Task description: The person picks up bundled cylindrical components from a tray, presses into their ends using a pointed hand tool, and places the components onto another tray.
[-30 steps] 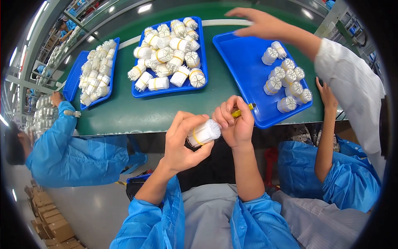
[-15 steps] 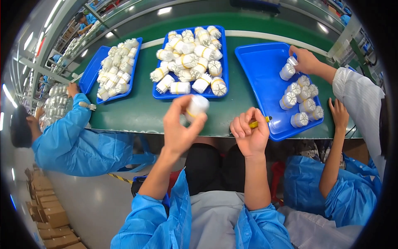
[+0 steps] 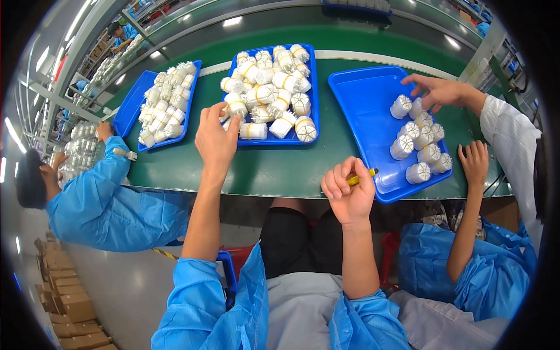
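Note:
My left hand (image 3: 217, 137) reaches over the near left corner of the middle blue tray (image 3: 315, 87). Its thumb and fingertips close around a white cylindrical part (image 3: 235, 104) with a yellow band, among many similar parts heaped there. My right hand (image 3: 352, 191) is raised at the table's near edge, curled around a slim yellow marker (image 3: 361, 176) with a dark tip. Just beyond it lies the right blue tray (image 3: 363, 108), where several white cylinders (image 3: 417, 172) stand with their ribbed ends up.
To the left, another blue tray (image 3: 192, 96) holds white parts, beside a person in blue (image 3: 105, 198). On the right, a co-worker's hand (image 3: 437, 92) hovers over the right tray; another hand (image 3: 475, 163) rests on the green table (image 3: 280, 169). A pale strip (image 3: 373, 56) runs behind.
My left hand has moved left and away from me, from in front of the middle tray to its corner. The co-worker's hand has lifted off a cylinder. My right hand keeps the marker.

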`<state>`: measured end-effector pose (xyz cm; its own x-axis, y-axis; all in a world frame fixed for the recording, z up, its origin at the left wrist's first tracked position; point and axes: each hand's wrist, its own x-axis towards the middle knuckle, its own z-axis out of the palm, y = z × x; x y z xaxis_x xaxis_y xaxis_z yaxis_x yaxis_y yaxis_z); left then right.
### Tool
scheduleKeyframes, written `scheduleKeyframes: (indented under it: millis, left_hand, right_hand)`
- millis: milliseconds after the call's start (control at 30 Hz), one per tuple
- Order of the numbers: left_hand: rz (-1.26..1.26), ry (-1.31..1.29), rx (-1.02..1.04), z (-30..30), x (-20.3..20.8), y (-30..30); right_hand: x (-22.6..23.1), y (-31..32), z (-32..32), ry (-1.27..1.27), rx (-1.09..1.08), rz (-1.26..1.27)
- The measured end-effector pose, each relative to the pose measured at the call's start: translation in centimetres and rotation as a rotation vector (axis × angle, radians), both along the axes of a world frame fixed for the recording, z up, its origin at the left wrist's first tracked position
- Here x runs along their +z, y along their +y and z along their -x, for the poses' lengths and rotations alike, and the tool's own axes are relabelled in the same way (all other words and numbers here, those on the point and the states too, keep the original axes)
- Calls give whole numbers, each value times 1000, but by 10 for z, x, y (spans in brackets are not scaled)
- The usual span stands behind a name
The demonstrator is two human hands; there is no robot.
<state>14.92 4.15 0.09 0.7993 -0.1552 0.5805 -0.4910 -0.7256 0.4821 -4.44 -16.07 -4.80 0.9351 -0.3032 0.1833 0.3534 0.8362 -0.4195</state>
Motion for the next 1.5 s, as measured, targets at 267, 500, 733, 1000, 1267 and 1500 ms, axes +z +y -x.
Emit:
scheduleKeyframes:
  millis: [267,500,733,1000,1267,1500]
  left_hand:
    - [-131,-261,33,11,21,-8]
    - [3,-46,-863,105,44,-119]
    - [-387,73,-1028,118,32,-209]
    - [-354,106,-917,99,27,-199]
    - [940,1120,-1109,96,15,-109]
    - [1293,1252,-1175,122,-3,-73]
  right_hand:
    - [-3,2,-5,-2,40,-79]
    - [-13,1,-2,17,30,-111]
    - [-19,2,-1,83,1,-211]
    - [-10,3,-4,163,11,-157]
    - [-10,-1,-6,-4,-2,-150]
    - [-7,-3,-3,27,-12,-129]
